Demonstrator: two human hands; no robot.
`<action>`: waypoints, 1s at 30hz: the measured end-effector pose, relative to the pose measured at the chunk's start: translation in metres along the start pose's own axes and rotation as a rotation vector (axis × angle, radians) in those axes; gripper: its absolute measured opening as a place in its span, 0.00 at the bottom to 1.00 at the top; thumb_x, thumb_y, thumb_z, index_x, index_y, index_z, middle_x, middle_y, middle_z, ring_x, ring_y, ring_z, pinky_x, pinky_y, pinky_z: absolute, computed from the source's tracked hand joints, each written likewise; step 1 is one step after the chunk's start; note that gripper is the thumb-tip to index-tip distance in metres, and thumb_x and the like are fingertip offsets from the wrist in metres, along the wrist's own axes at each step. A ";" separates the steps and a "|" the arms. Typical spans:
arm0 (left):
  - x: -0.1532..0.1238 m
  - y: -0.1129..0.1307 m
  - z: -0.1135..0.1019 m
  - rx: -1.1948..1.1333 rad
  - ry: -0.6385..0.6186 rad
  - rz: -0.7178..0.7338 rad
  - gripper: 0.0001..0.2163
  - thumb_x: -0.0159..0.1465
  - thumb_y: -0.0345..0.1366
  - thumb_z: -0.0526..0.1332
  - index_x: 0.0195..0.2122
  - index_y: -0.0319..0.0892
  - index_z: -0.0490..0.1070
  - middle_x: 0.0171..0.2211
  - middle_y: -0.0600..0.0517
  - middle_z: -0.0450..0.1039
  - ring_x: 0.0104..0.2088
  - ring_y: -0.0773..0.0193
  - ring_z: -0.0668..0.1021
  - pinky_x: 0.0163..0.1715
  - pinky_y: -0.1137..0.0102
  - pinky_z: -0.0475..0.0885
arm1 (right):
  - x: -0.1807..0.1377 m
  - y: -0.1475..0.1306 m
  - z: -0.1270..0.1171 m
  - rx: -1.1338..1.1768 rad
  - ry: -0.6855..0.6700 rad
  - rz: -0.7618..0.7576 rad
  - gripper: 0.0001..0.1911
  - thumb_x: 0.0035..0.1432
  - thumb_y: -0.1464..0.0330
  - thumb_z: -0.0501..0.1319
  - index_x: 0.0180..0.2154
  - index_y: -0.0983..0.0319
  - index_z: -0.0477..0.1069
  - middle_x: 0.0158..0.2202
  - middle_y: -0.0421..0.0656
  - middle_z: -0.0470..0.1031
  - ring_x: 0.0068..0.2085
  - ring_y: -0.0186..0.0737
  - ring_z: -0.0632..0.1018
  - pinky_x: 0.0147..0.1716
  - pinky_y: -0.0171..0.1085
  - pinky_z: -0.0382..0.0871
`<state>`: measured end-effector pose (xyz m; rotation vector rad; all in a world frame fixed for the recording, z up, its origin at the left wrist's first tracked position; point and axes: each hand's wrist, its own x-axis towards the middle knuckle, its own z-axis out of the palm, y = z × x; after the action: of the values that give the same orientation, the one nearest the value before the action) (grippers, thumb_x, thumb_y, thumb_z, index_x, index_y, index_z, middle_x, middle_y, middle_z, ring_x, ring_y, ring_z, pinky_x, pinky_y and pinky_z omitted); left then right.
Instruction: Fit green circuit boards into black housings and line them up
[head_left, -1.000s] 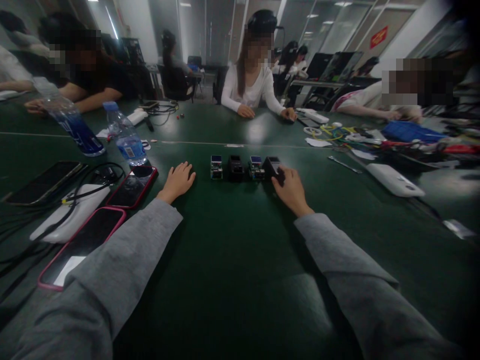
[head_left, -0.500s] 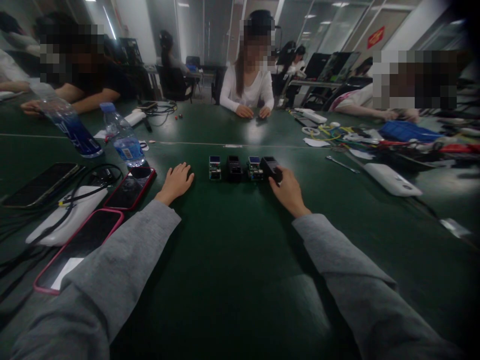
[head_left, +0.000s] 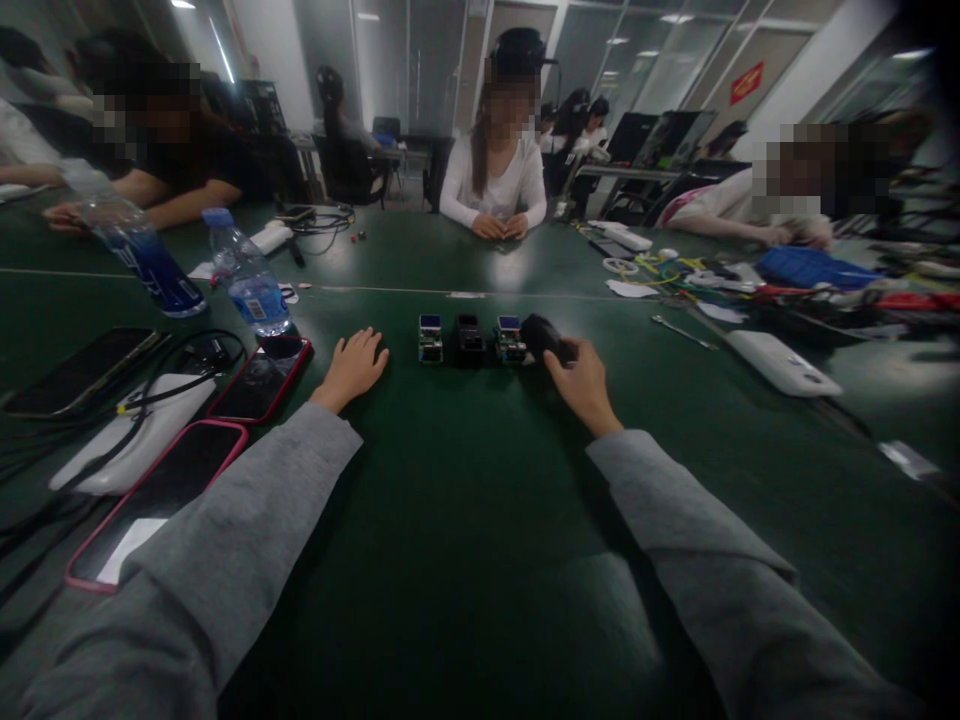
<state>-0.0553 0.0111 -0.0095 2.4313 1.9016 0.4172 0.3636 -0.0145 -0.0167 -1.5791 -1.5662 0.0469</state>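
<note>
My right hand [head_left: 581,378] grips a small black case [head_left: 546,338] between thumb and fingers, at the right end of a short row. To its left is a green circuit board with a small screen [head_left: 509,340], close beside the held case. A second black case [head_left: 469,335], with a window in its upper part, stands in the middle. At the row's left end is another circuit board with a screen [head_left: 430,338]. My left hand [head_left: 352,368] lies palm down on the table, fingers stretched out, a little left of that board and touching none of the row.
On the left lie a red-edged phone [head_left: 262,378], a pink-edged phone [head_left: 169,490], a white power bank [head_left: 124,440] and black cables, with water bottles [head_left: 251,275] behind. Rightward are a metal wrench-like tool [head_left: 682,331], a white device [head_left: 784,362] and tangled wires. People sit across the green table [head_left: 450,520].
The black case in my right hand has tipped over from its more upright stance, and the hand has shifted slightly right. My left hand stays in place.
</note>
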 end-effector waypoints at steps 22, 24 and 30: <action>-0.001 0.001 0.000 -0.002 0.007 -0.006 0.26 0.75 0.46 0.45 0.69 0.38 0.60 0.72 0.39 0.58 0.71 0.49 0.61 0.69 0.48 0.55 | 0.007 0.015 -0.006 -0.025 0.064 0.185 0.32 0.68 0.46 0.44 0.43 0.62 0.75 0.42 0.54 0.78 0.45 0.56 0.76 0.51 0.56 0.69; -0.001 0.002 0.000 0.000 0.012 -0.002 0.27 0.75 0.45 0.45 0.69 0.37 0.60 0.72 0.39 0.58 0.71 0.48 0.61 0.70 0.48 0.55 | 0.007 0.014 -0.004 -0.033 0.110 0.114 0.35 0.66 0.43 0.46 0.49 0.65 0.74 0.47 0.58 0.77 0.50 0.58 0.75 0.55 0.57 0.67; 0.000 0.000 0.002 -0.003 0.011 0.001 0.27 0.75 0.46 0.45 0.69 0.38 0.60 0.71 0.39 0.58 0.71 0.48 0.61 0.69 0.47 0.55 | 0.004 0.016 0.003 -0.086 0.047 -0.017 0.33 0.59 0.47 0.60 0.53 0.67 0.71 0.52 0.61 0.73 0.56 0.60 0.72 0.59 0.59 0.65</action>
<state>-0.0551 0.0109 -0.0113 2.4328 1.9030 0.4339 0.3756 -0.0064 -0.0256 -1.6214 -1.5633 -0.0678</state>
